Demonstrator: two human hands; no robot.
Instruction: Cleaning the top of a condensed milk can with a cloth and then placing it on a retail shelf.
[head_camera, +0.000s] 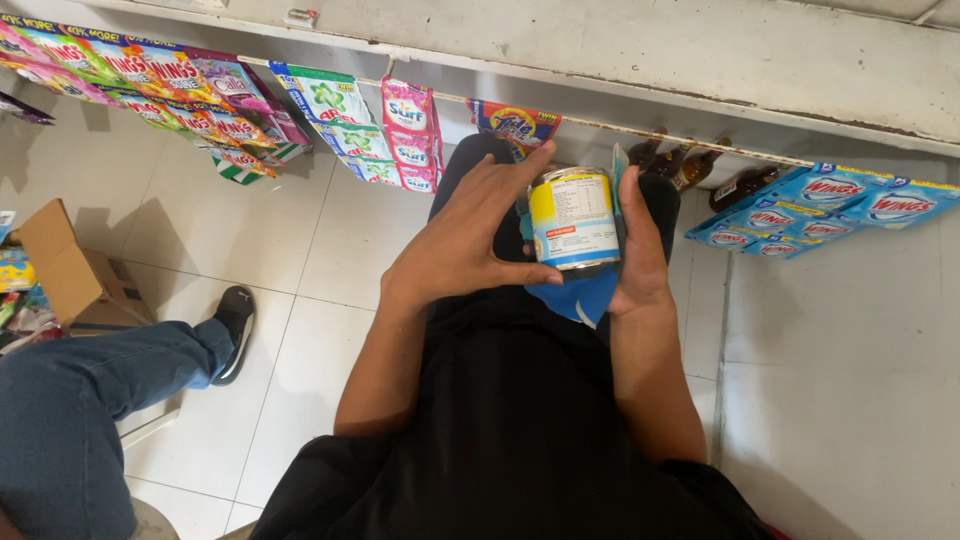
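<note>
A small tin can (573, 217) with a yellow, white and blue label is held upright in front of me. My right hand (640, 245) cups it from the right, together with a blue cloth (575, 295) that hangs below the can. My left hand (470, 240) is at the can's left side, thumb touching its lower edge, fingers spread and lifted off. My black-clothed lap is underneath.
Strings of colourful detergent sachets (180, 85) hang from a white shelf edge (640, 60) above, more blue packs (830, 210) at right. Brown bottles (690, 165) lie behind. Another person's jeans leg and black shoe (235, 325) are at left, beside a cardboard box (70, 275). White tiled floor.
</note>
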